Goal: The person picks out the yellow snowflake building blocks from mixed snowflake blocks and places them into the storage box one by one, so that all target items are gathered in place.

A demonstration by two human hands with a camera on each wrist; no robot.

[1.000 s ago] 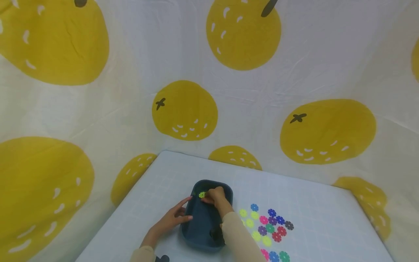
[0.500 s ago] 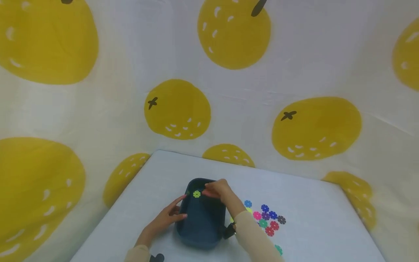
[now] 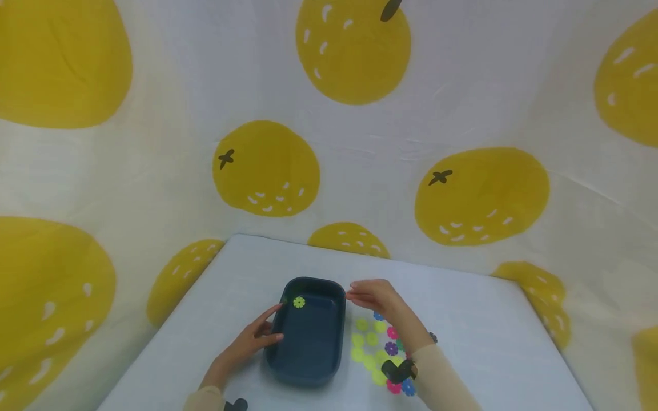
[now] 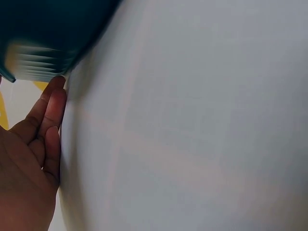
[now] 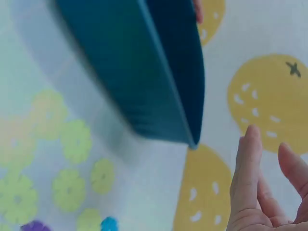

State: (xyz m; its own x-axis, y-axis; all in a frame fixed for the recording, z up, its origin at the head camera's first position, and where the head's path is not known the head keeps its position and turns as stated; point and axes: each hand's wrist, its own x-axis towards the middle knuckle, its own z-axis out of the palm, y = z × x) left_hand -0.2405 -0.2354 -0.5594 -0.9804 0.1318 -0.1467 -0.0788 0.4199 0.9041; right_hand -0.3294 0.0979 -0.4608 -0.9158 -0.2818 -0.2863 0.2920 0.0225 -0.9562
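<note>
To handle these flat pieces well, we would do best to let the left grip (image 3: pixel 250 339) brace the dark blue tray (image 3: pixel 308 348) lightly at its left rim, and to bring the right grip (image 3: pixel 377 294) down flat, pinching one disc at a time by its notched edge; being thin, they probably slide or overlap if we press from above. A low release inside the tray should stop a piece from bouncing. The left grip's fingers lie nearly straight against the tray at lower centre of the head view, unclenched; the right grip is released, fingers extended and holding nothing, just beside the tray's upper right corner. One yellow-green notched disc (image 3: pixel 299 302) lies in the tray's upper left, near our left index fingertip and well apart from the right grip. The loose yellow-green discs (image 3: pixel 358 354) lie right of the tray on the counter (image 3: pixel 247 262), below the right grip in the frame, with a purple disc (image 3: pixel 391 348) just beyond them.
</note>
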